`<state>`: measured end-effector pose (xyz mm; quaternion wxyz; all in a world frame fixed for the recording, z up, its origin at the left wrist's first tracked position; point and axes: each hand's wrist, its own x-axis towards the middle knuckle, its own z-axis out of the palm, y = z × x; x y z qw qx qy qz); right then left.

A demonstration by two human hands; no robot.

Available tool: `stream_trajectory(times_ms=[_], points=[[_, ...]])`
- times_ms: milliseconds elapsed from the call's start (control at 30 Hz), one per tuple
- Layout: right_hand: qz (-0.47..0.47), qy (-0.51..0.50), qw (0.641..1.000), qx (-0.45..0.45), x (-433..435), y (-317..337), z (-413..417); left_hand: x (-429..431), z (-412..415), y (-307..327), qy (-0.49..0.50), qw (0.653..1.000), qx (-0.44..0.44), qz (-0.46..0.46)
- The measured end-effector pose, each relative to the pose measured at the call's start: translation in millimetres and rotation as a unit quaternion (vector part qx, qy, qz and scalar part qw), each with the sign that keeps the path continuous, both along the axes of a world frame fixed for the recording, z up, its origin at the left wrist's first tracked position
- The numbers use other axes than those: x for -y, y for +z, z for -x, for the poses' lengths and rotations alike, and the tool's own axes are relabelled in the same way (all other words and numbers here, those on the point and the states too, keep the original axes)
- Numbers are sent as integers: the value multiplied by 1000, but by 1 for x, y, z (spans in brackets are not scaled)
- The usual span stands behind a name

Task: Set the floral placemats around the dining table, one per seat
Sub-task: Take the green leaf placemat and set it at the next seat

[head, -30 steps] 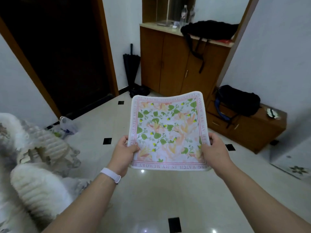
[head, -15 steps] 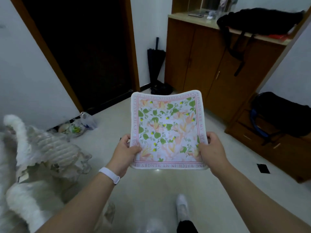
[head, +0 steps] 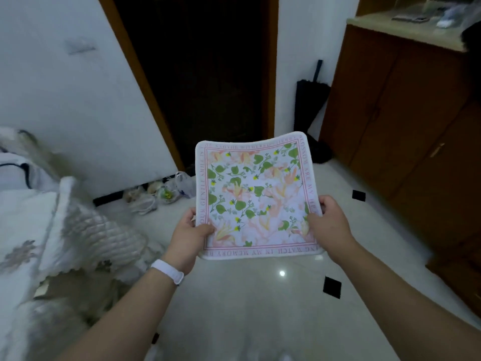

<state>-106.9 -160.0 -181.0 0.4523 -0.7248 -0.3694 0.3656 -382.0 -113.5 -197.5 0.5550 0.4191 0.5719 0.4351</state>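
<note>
A square floral placemat point(head: 256, 194), white with green leaves, peach flowers and a pink lettered border, is held flat in front of me above the floor. My left hand point(head: 186, 239) grips its near left edge, thumb on top; a white band sits on that wrist. My right hand point(head: 329, 224) grips the near right edge the same way. The far edge curls up slightly. No dining table is in view.
White quilted bedding point(head: 65, 230) fills the left side. A dark open doorway point(head: 208, 82) is straight ahead, with plastic bags point(head: 166, 191) on the floor by the wall. A black umbrella point(head: 309, 105) leans in the corner beside a brown wooden cabinet point(head: 395, 108) on the right. Glossy tiled floor point(head: 260, 295) lies below.
The view has swung left: the cabinet slid to the right edge and the doorway came to the centre. Both hands still hold the placemat the same way.
</note>
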Motion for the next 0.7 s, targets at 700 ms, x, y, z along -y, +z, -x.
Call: stream_trajectory(times_ms=[700], points=[[19,214,976,25,-302,12,224,-182,209,-25,246,965,84,23]])
